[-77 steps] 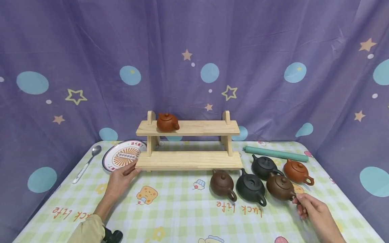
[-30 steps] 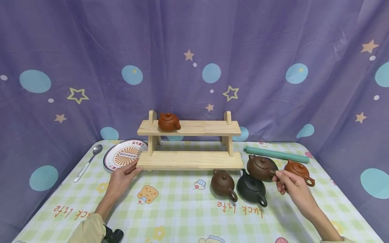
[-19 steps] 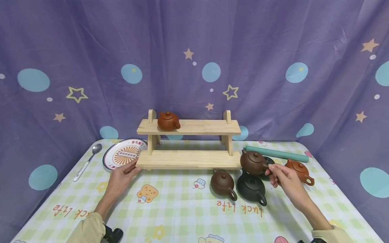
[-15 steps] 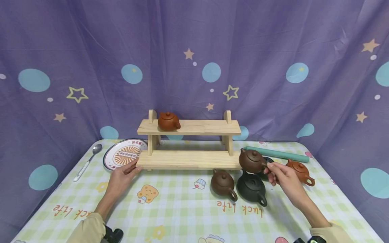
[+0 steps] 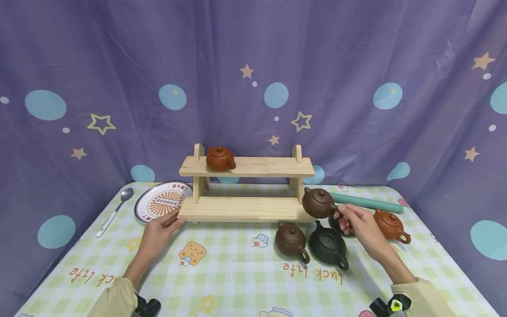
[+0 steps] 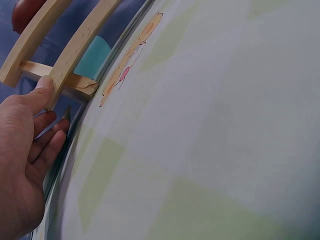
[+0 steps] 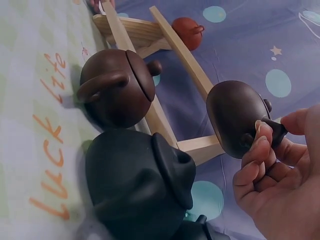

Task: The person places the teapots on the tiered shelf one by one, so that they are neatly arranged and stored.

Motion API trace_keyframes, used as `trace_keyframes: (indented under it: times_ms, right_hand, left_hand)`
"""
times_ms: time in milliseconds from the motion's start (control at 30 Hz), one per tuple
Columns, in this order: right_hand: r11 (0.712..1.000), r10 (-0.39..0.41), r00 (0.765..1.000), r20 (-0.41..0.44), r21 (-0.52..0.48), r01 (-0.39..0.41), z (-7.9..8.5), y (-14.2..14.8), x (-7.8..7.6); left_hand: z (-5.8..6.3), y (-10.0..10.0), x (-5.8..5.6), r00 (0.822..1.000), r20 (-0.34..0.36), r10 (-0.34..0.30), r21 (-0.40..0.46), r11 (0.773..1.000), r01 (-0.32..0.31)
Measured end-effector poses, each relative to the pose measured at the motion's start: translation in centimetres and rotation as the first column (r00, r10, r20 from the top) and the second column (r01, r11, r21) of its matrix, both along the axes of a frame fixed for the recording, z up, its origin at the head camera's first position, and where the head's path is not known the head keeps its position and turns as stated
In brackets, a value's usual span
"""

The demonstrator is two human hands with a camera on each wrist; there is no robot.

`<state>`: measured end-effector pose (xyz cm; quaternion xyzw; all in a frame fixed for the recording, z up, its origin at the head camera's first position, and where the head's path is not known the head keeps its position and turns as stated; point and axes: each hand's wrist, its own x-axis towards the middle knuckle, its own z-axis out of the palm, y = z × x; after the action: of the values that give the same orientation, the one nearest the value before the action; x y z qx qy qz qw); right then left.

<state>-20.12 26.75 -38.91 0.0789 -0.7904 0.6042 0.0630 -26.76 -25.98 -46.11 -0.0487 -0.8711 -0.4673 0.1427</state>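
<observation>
My right hand (image 5: 359, 225) pinches the handle of a dark brown teapot (image 5: 318, 203), lifted off the table beside the right end of the wooden display stand (image 5: 245, 208). In the right wrist view that teapot (image 7: 234, 120) hangs level from the thumb and fingers. At the stand's other end my left hand (image 5: 156, 235) holds the end of the lower board, its thumb on the wood in the left wrist view. A reddish-brown teapot (image 5: 220, 159) sits on the upper board, at the left.
Another dark brown teapot (image 5: 291, 241) and a black teapot (image 5: 328, 245) stand before the stand. A second black teapot (image 5: 336, 225) is mostly hidden behind the right hand. Further right are an orange-brown teapot (image 5: 390, 225) and a green roll (image 5: 368, 201); left are a plate (image 5: 144, 204) and spoon (image 5: 112, 216).
My right hand has lifted the dark brown teapot by its handle from among the others and carried it left and up to the stand's right end. The left hand has stayed in place.
</observation>
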Motion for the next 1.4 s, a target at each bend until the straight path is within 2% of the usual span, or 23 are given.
trace_keyframes:
  times_ms: [433,867,1400]
  right_hand:
    - [0.999,0.036,0.999,-0.002,0.01,-0.036,1.0,-1.1,-1.6]
    - [0.998,0.043,0.999,0.015,-0.043,-0.042,1.6,-2.7,-3.1]
    - [0.993,0.086,0.996,-0.036,-0.08,-0.089,2.3,-4.7,-4.9]
  left_hand:
    - [0.1,-0.1,0.0,1.0,0.01,0.01,0.0,1.0,-0.01]
    - [0.1,0.1,0.1,1.0,0.011,0.007,-0.004,1.0,-0.007]
    - [0.0,0.0,-0.1,1.0,0.006,0.017,-0.01,1.0,-0.017]
